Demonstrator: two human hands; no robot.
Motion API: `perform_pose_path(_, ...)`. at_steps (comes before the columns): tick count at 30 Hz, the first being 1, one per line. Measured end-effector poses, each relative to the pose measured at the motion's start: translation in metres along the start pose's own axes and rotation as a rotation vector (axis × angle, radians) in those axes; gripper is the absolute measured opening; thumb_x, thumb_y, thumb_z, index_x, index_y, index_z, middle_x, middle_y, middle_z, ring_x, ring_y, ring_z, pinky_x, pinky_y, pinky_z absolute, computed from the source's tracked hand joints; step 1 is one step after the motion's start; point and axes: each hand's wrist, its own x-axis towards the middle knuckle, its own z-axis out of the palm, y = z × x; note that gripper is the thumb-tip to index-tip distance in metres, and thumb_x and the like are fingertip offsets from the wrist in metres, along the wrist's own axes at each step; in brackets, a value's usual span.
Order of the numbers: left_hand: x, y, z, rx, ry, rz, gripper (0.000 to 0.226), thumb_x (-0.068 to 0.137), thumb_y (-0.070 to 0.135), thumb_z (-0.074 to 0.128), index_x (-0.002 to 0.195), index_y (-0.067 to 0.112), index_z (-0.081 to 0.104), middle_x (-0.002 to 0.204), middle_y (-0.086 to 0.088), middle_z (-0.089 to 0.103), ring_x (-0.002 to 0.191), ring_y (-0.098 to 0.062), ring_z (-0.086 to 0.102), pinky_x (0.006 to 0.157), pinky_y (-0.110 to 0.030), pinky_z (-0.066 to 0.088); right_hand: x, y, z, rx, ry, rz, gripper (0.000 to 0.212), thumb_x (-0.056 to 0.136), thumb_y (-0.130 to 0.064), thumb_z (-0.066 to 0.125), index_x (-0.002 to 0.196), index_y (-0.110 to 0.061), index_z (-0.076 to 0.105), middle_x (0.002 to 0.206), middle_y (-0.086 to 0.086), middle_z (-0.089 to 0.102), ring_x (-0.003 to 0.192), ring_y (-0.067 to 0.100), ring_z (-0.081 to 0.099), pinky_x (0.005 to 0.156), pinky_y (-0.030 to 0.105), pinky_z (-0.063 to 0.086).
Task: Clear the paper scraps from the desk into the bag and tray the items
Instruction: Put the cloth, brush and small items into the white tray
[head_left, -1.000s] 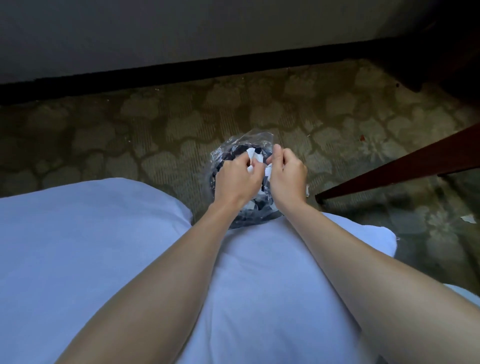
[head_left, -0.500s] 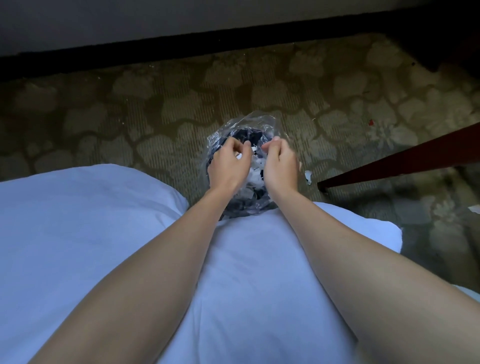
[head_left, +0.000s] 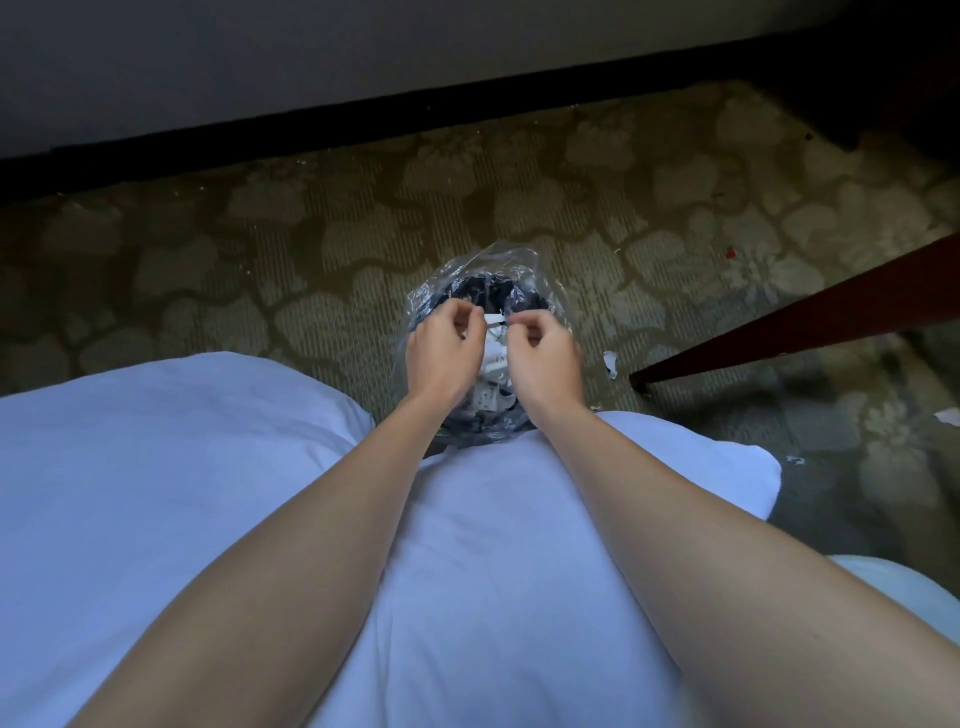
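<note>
Left hand (head_left: 441, 348) and right hand (head_left: 545, 348) are pinching one paper scrap (head_left: 493, 318) over the clear bag (head_left: 483, 270) at twelve o'clock, likely dropping it next.

Clear plastic bag (head_left: 524, 270) on carpet, open, holding dark and white paper scraps (head_left: 493, 364)

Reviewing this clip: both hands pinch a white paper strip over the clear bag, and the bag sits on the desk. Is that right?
Not quite. In the head view the left hand and right hand do pinch the white paper strip over the clear bag, but the bag sits on the patterned carpet, not on a desk.
</note>
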Motion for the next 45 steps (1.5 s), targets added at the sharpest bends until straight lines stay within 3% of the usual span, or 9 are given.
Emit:
perform_pose_path(6, -0.009, 0.004, -0.006, 0.051, -0.032, 0.076, 0.025, 0.096, 0.033, 0.049, 0.11, 0.024, 0.068, 0.101, 0.01, 0.07, 0.092, -0.009, 0.064, 0.09, -0.042, 0.053, -0.018, -0.01, -0.026, -0.068, -0.023, -0.06, 0.029, 0.093, -0.029, 0.047, 0.118, -0.029, 0.062, 0.112, -0.013, 0.062, 0.099, 0.015, 0.061, 0.087, 0.04, 0.053)
perform_pose_path(10, -0.023, 0.015, -0.019, 0.133, -0.059, 0.165, 0.027, 0.096, 0.033, 0.048, 0.112, 0.023, 0.067, 0.109, 0.007, 0.069, 0.1, -0.013, 0.064, 0.094, -0.045, 0.05, -0.034, -0.021, -0.041, -0.131, -0.051, -0.133, 0.04, 0.088, -0.033, 0.044, 0.124, -0.031, 0.059, 0.124, -0.01, 0.063, 0.108, 0.021, 0.06, 0.092, 0.044, 0.051)
perform_pose_path(14, -0.036, 0.028, -0.039, 0.205, -0.057, 0.194, 0.03, 0.098, 0.029, 0.051, 0.122, 0.017, 0.065, 0.121, 0.003, 0.066, 0.11, -0.016, 0.06, 0.099, -0.045, 0.047, -0.058, -0.021, -0.066, -0.276, -0.064, -0.217, 0.042, 0.091, -0.028, 0.045, 0.131, -0.027, 0.056, 0.132, -0.006, 0.058, 0.123, 0.022, 0.05, 0.105, 0.042, 0.04)
perform_pose_path(21, -0.073, 0.061, -0.062, 0.338, -0.101, 0.391, 0.033, 0.096, 0.028, 0.051, 0.125, 0.018, 0.063, 0.121, 0.003, 0.067, 0.113, -0.017, 0.06, 0.1, -0.043, 0.046, -0.095, -0.041, -0.117, -0.446, 0.003, -0.386, 0.042, 0.091, -0.019, 0.048, 0.132, -0.021, 0.055, 0.134, -0.005, 0.057, 0.125, 0.017, 0.046, 0.11, 0.032, 0.025)
perform_pose_path(26, -0.096, 0.102, -0.081, 0.369, -0.096, 0.499, 0.033, 0.097, 0.029, 0.05, 0.124, 0.019, 0.064, 0.119, 0.004, 0.068, 0.114, -0.019, 0.06, 0.098, -0.04, 0.044, -0.127, -0.063, -0.161, -0.503, 0.041, -0.43, 0.045, 0.094, -0.025, 0.045, 0.138, -0.021, 0.049, 0.139, -0.002, 0.054, 0.129, 0.019, 0.044, 0.113, 0.037, 0.024)
perform_pose_path(31, -0.122, 0.141, -0.095, 0.411, -0.107, 0.659, 0.036, 0.097, 0.032, 0.046, 0.128, 0.022, 0.061, 0.13, 0.004, 0.064, 0.123, -0.017, 0.056, 0.107, -0.044, 0.04, -0.168, -0.081, -0.215, -0.579, 0.12, -0.525, 0.048, 0.094, -0.027, 0.046, 0.142, -0.021, 0.047, 0.142, -0.001, 0.052, 0.131, 0.018, 0.045, 0.113, 0.037, 0.026)
perform_pose_path(40, -0.172, 0.225, -0.107, 0.418, -0.062, 0.878, 0.036, 0.097, 0.035, 0.046, 0.129, 0.023, 0.059, 0.133, 0.005, 0.062, 0.127, -0.015, 0.052, 0.108, -0.039, 0.037, -0.234, -0.09, -0.295, -0.567, 0.263, -0.532, 0.047, 0.094, -0.028, 0.05, 0.141, -0.021, 0.048, 0.141, -0.001, 0.054, 0.128, 0.02, 0.048, 0.111, 0.039, 0.034)
perform_pose_path(45, -0.203, 0.273, -0.107, 0.392, -0.084, 0.979, 0.037, 0.098, 0.035, 0.046, 0.132, 0.024, 0.057, 0.135, 0.005, 0.06, 0.128, -0.014, 0.05, 0.109, -0.038, 0.035, -0.261, -0.089, -0.332, -0.58, 0.331, -0.548, 0.047, 0.094, -0.025, 0.05, 0.141, -0.02, 0.049, 0.14, 0.0, 0.055, 0.129, 0.019, 0.047, 0.112, 0.035, 0.03)
